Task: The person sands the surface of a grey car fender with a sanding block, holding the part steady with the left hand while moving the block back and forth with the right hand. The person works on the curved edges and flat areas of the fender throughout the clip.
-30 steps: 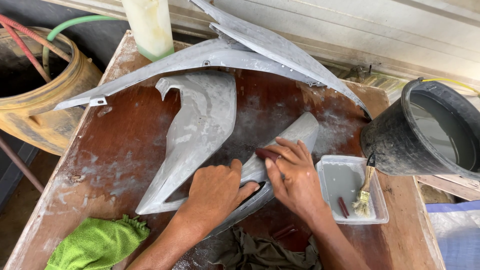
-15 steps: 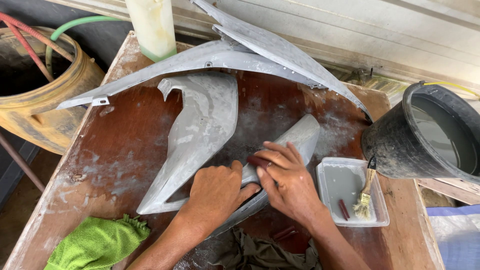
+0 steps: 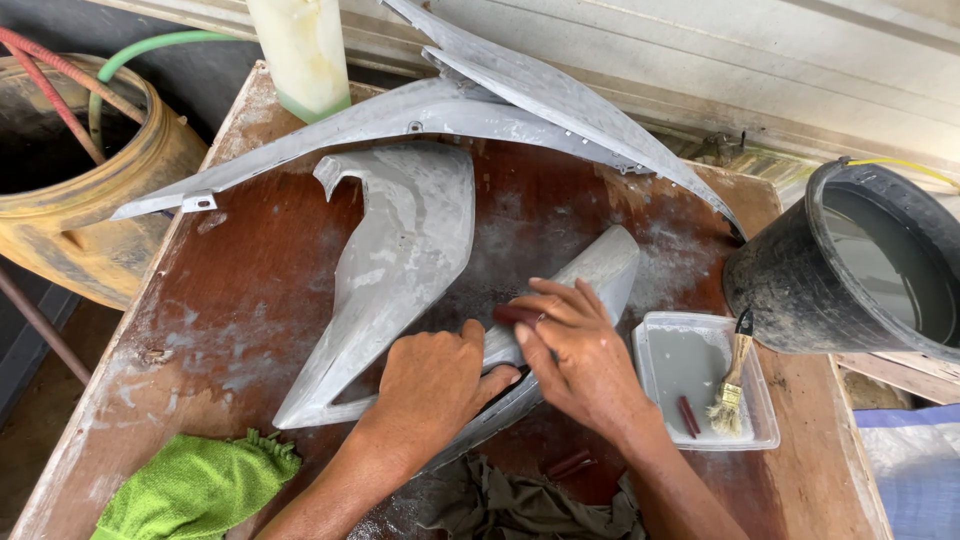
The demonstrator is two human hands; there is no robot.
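Observation:
A narrow grey plastic body panel (image 3: 603,266) lies slanted across the wet brown wooden table (image 3: 250,290). My left hand (image 3: 430,385) presses down on its near end and holds it still. My right hand (image 3: 575,350) lies flat on the panel's middle, fingers pinning a small dark red sanding piece (image 3: 512,314) against the surface. A wider grey panel (image 3: 400,260) rests just left of both hands.
Long grey panels (image 3: 480,105) lie along the far edge beside a pale bottle (image 3: 298,50). A clear tub (image 3: 700,375) with grey water and a paintbrush (image 3: 730,385) sits at right, next to a black bucket (image 3: 850,270). Green cloth (image 3: 195,485), dark rag (image 3: 520,505) near front; yellow drum (image 3: 80,180) left.
My right hand has slid the red sanding piece down the panel toward my left hand, then edged slightly back. The left hand has stayed put.

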